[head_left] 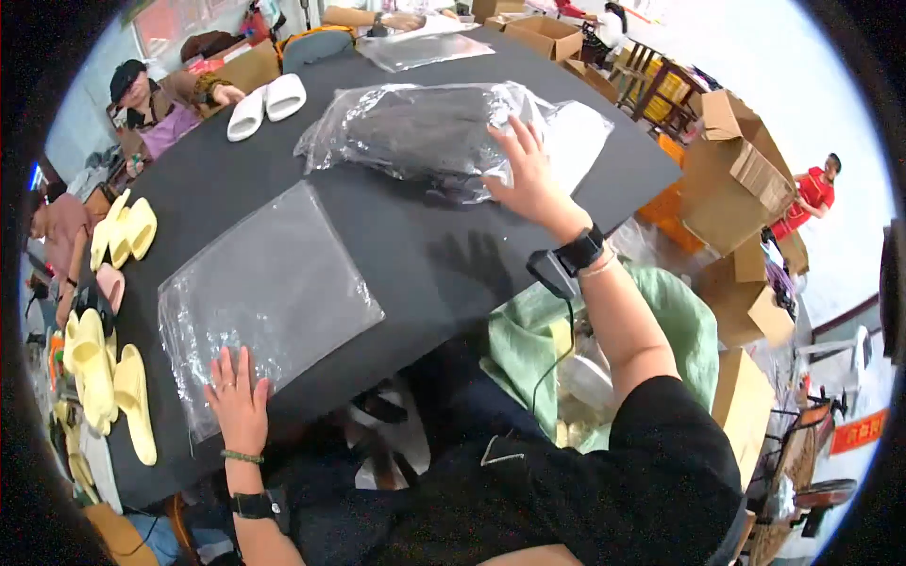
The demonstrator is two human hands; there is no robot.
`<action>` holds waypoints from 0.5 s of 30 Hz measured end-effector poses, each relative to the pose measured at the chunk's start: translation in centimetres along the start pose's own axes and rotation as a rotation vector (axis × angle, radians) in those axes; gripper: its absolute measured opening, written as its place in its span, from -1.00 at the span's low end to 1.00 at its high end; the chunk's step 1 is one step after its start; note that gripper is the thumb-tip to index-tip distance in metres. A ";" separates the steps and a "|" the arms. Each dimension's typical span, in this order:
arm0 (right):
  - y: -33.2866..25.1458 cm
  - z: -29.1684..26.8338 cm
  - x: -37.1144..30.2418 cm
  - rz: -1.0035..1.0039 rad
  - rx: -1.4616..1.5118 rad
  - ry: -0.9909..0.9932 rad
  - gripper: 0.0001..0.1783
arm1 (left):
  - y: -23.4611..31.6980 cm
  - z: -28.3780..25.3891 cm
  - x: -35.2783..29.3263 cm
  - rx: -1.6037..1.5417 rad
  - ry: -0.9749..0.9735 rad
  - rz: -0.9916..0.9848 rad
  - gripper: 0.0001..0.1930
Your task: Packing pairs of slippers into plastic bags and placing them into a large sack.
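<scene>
My left hand [239, 404] lies flat, fingers out, on the near edge of a flat clear plastic bag [274, 274], perhaps a stack of them, on the dark tabletop [415, 245]. My right hand [536, 189] is raised over the table with its fingers spread and nothing in them. It is beside the right end of a bulky, crinkled clear plastic package [406, 127], and its shadow falls on the table below. Whether the fingertips touch that package I cannot tell. What fills it looks grey or dark and cannot be made out. A white sheet [580, 146] sticks out at its right.
White slippers [267, 107] stand at the far left edge, yellow slippers [132, 396] and a pink one [110, 286] along the left. More clear bags [425, 49] lie at the far end near another person's arm. A green sack [661, 311] and cardboard boxes [736, 179] stand right.
</scene>
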State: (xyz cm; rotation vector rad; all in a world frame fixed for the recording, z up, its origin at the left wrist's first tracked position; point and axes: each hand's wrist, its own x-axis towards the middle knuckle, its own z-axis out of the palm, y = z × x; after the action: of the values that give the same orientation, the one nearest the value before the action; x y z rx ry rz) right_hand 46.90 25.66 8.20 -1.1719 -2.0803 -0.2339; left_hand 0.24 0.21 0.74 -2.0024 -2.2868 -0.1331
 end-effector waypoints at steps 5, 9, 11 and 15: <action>1.2 -0.5 -2.5 0.071 -0.312 -0.309 0.09 | 0.7 0.2 0.7 -0.019 -0.047 -0.026 -0.45; 1.2 2.0 -0.9 0.003 -0.367 -0.317 -0.03 | 0.9 0.3 0.7 -0.039 -0.034 -0.014 -0.44; 1.0 4.0 0.3 -0.025 -0.419 -0.303 -0.18 | 0.6 0.2 0.5 -0.024 -0.041 -0.023 -0.44; 0.9 7.4 2.7 -0.010 -0.482 -0.329 -0.33 | 0.1 -0.5 -0.9 -0.043 -0.034 -0.050 -0.43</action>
State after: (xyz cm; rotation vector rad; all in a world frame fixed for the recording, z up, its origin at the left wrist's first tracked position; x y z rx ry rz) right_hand 42.99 31.51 4.52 -1.5685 -2.3937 -0.6090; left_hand 0.41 -0.69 1.16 -1.9836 -2.3758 -0.1540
